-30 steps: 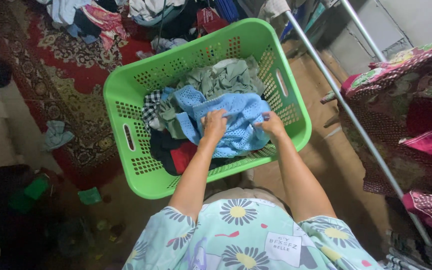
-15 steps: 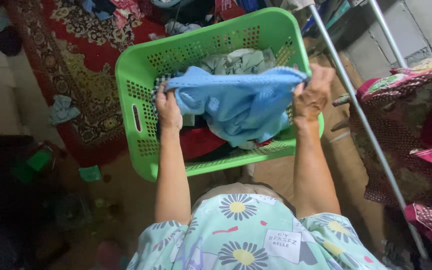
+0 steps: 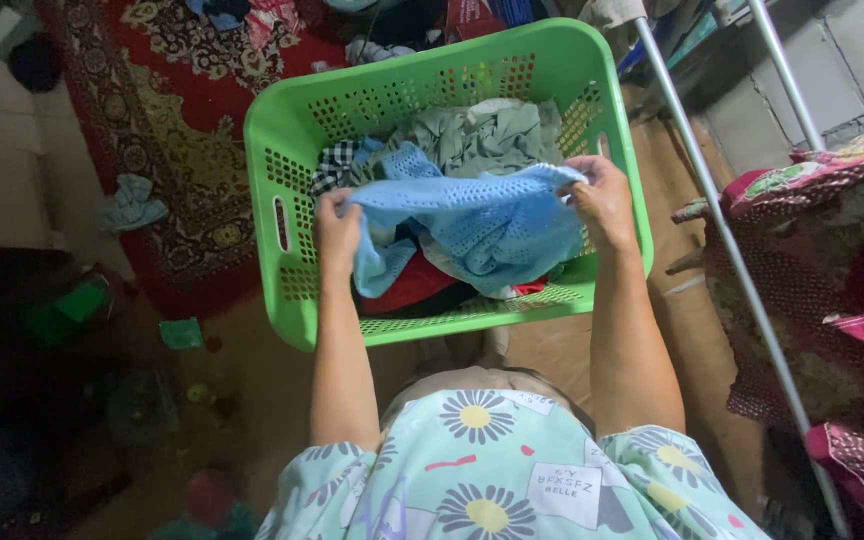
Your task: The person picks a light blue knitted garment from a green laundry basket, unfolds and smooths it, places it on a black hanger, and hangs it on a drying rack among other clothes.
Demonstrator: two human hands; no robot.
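A light blue mesh cloth (image 3: pixel 472 225) is stretched between my two hands above a green plastic laundry basket (image 3: pixel 282 140). My left hand (image 3: pixel 336 232) grips its left edge. My right hand (image 3: pixel 600 200) grips its right edge, near the basket's right wall. Under the cloth the basket holds a grey-green garment (image 3: pixel 477 135), a black-and-white checked piece (image 3: pixel 332 165) and something red (image 3: pixel 414 285).
A metal drying rack with slanted poles (image 3: pixel 732 260) stands to the right, draped with dark red patterned cloths (image 3: pixel 822 260). A red patterned rug (image 3: pixel 167 110) lies at the left with a small blue rag (image 3: pixel 132 203) on it. Clothes are piled beyond the basket.
I picked the blue cloth up out of the basket and spread it between my hands. It has since come slightly lower and my hands a little closer together.
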